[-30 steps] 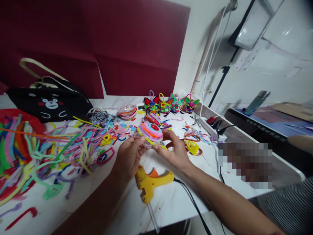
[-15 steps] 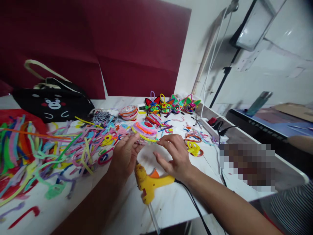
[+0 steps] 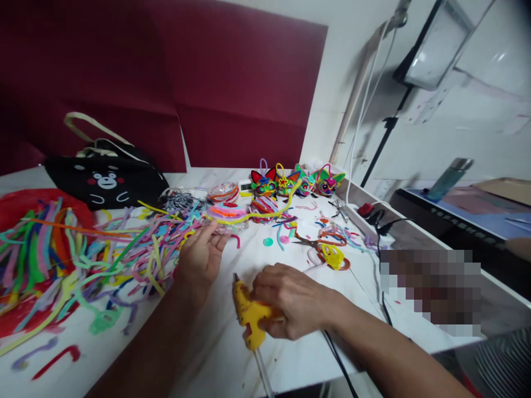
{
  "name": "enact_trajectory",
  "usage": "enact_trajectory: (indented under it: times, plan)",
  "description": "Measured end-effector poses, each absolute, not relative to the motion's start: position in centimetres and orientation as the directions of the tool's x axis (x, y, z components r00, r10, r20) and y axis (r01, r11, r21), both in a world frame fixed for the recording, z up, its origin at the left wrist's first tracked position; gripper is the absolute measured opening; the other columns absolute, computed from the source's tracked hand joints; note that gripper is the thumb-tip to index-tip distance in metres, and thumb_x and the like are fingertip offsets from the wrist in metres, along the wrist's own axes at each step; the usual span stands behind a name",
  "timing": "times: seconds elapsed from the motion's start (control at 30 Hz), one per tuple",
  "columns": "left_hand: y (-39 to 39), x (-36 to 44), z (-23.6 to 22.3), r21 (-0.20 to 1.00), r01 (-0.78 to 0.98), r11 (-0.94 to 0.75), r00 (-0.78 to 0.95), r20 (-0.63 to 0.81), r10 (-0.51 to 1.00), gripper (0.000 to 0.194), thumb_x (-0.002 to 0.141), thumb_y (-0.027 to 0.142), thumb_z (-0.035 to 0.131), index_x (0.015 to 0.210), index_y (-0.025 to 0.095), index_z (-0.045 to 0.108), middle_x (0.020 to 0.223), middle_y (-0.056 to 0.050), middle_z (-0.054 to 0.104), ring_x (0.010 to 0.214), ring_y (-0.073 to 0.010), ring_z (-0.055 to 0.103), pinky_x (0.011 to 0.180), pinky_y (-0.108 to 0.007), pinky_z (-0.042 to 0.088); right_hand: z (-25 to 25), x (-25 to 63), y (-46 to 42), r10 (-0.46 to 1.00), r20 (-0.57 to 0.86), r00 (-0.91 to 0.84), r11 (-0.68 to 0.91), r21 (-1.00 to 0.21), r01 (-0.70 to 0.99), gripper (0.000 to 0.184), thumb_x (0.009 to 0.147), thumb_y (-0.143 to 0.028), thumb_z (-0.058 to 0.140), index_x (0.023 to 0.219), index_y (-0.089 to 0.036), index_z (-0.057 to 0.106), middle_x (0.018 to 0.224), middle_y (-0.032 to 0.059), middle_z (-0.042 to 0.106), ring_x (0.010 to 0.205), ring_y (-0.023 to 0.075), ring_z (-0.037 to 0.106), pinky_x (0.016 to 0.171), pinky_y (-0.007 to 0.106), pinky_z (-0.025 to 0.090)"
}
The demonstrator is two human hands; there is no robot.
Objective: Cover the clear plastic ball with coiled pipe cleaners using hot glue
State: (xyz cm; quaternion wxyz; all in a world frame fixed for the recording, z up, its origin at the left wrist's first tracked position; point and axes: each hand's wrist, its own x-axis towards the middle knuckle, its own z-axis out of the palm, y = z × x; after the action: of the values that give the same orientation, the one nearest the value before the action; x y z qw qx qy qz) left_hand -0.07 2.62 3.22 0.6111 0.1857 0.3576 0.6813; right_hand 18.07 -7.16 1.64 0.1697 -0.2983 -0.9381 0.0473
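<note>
My left hand [image 3: 203, 253] holds a clear plastic shell wrapped in pink, orange and purple pipe cleaners [image 3: 226, 212]. Its thumb and fingers are at the near edge. From that shell a loose yellow pipe cleaner [image 3: 284, 209] curves out to the right and upward. My right hand [image 3: 286, 298] is closed around the handle of a yellow glue gun [image 3: 245, 312] lying on the white table. The gun's nozzle points away from me, and a clear glue stick [image 3: 264, 371] sticks out of its back end.
Loose pipe cleaners [image 3: 120, 249] cover the left side. Scissors [image 3: 309, 241] with orange handles lie at the right. Several animal-head ornaments [image 3: 264, 187] stand at the back near two more striped shells. A power strip [image 3: 384, 237], cords and a black bag [image 3: 108, 182] border the area.
My right hand has left the shell, come down toward me and taken hold of the glue gun. The yellow pipe cleaner's free end now stands away from the shell.
</note>
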Motion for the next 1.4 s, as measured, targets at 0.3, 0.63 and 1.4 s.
enact_trajectory:
  times: [0.3, 0.63, 1.4]
  plan:
    - [3.5, -0.7, 2.8, 0.675, -0.738, -0.009, -0.221, -0.230, 0.948, 0.024, 0.090, -0.003, 0.052, 0.095, 0.014, 0.067, 0.086, -0.005, 0.075, 0.086, -0.0135, 0.074, 0.081, -0.023, 0.062, 2.1, 17.6, -7.6, 0.691, -0.016, -0.723, 0.714, -0.138, 0.686, 0.033, 0.074, -0.029, 0.068, 0.103, -0.013, 0.064, 0.105, 0.0109, 0.064, 0.092, 0.0255, 0.061, 0.082, 0.036, 0.052]
    - [3.5, -0.2, 2.3, 0.655, -0.756, 0.002, -0.189, -0.220, 0.957, 0.023, 0.090, -0.002, 0.054, 0.085, 0.016, 0.067, 0.083, -0.003, 0.072, 0.085, -0.0146, 0.073, 0.085, -0.026, 0.061, 1.8, 17.7, -7.7, 0.690, 0.398, -0.604, 0.677, -0.062, 0.733, 0.029, 0.073, -0.020, 0.051, 0.101, -0.016, 0.056, 0.096, 0.0070, 0.060, 0.071, 0.0184, 0.056, 0.057, 0.030, 0.043]
    - [0.9, 1.0, 3.0, 0.727, -0.683, -0.068, 0.005, 0.098, 0.995, 0.013, 0.079, 0.008, 0.069, 0.076, 0.018, 0.061, 0.080, -0.001, 0.070, 0.066, -0.0115, 0.065, 0.064, -0.020, 0.055, 1.5, 18.0, -7.1, 0.487, 0.752, -0.443, 0.718, -0.056, 0.694, 0.034, 0.100, -0.037, 0.042, 0.117, -0.011, 0.054, 0.104, 0.0157, 0.065, 0.090, 0.0234, 0.067, 0.069, 0.031, 0.056]
